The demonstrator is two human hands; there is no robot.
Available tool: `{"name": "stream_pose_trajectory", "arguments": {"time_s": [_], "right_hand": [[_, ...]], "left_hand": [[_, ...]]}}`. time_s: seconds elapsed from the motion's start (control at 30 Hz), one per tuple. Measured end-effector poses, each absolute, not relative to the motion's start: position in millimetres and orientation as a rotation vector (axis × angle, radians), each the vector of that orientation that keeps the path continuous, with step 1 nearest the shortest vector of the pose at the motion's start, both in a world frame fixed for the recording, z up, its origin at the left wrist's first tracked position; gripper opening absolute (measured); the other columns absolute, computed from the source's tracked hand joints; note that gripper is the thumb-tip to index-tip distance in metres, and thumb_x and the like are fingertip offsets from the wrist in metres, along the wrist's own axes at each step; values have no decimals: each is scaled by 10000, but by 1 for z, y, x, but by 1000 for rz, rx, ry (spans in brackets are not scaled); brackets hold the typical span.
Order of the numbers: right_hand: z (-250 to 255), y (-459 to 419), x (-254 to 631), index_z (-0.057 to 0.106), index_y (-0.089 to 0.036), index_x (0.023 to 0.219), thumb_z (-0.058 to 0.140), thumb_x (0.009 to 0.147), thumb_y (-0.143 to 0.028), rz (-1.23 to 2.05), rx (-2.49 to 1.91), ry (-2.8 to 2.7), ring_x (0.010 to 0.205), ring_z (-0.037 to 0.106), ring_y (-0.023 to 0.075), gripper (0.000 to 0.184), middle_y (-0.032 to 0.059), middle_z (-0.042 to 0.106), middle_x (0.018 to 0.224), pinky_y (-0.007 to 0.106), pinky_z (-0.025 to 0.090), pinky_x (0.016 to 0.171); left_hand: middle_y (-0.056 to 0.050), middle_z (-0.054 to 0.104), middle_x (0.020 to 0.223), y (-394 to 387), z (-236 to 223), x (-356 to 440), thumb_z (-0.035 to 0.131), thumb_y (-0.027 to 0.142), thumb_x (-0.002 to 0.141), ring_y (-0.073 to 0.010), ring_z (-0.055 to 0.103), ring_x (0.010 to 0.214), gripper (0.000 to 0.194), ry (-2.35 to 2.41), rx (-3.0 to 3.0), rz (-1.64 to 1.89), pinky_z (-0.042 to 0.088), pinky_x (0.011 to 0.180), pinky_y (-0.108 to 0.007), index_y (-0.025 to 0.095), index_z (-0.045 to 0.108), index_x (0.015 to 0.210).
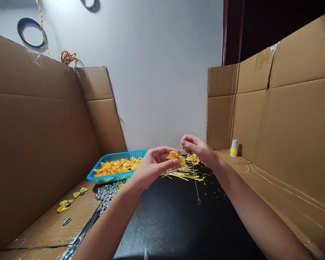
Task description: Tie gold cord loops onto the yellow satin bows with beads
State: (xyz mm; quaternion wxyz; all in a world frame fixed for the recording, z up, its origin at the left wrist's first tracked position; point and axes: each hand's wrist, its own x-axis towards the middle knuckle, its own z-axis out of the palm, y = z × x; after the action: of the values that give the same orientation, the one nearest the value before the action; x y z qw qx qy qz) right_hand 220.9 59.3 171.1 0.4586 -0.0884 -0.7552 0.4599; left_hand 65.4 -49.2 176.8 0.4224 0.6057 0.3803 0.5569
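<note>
Over the far part of the black tabletop, my left hand pinches a yellow ribbon bow between thumb and fingers. My right hand is closed just above and right of the bow. A short, thin yellowish strand shows between its fingertips and the bow; its exact kind is too small to tell. Below both hands lies a loose bundle of gold tie strips. More yellow ribbon pieces sit behind it, partly covered by my right hand.
A blue plastic basket full of yellow bows stands at the left. Silver oval pieces are heaped before it. Two bows with silver centres lie on cardboard. A thread spool stands right. Cardboard walls rise on both sides.
</note>
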Motion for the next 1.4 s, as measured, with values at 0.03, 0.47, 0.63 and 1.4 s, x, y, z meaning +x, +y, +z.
{"name": "stream_pose_trajectory", "arguments": {"time_s": [0.03, 0.47, 0.63, 1.4], "right_hand": [[174, 57, 226, 583, -200, 781, 613, 818, -386, 936, -284, -1871, 674, 483, 124, 192, -1, 546, 727, 261, 370, 628], [191, 8, 250, 625, -206, 776, 627, 856, -229, -39, -123, -2116, 869, 484, 175, 83, 9, 608, 835, 351, 313, 832], [194, 18, 251, 524, -175, 809, 515, 914, -307, 768, -32, -2323, 819, 462, 140, 169, 24, 515, 885, 293, 375, 766], [190, 35, 246, 588, -149, 751, 734, 708, -391, 1819, -296, -1860, 816, 639, 163, 285, 66, 670, 847, 280, 481, 732]], "left_hand": [[-60, 739, 820, -50, 177, 66, 790, 224, 694, -138, 675, 735, 272, 967, 1510, 1419, 536, 733, -269, 126, 684, 925], [-40, 742, 793, -53, 179, 63, 796, 247, 698, -105, 667, 688, 253, 967, 1510, 1514, 524, 667, -199, 136, 701, 905], [-32, 728, 746, -52, 179, 62, 786, 229, 704, -99, 657, 659, 198, 926, 1537, 1456, 526, 643, -194, 132, 709, 859], [-101, 747, 828, -52, 178, 60, 699, 253, 753, -163, 688, 748, 166, 1322, 1890, 1570, 541, 658, -252, 111, 689, 837]]}}
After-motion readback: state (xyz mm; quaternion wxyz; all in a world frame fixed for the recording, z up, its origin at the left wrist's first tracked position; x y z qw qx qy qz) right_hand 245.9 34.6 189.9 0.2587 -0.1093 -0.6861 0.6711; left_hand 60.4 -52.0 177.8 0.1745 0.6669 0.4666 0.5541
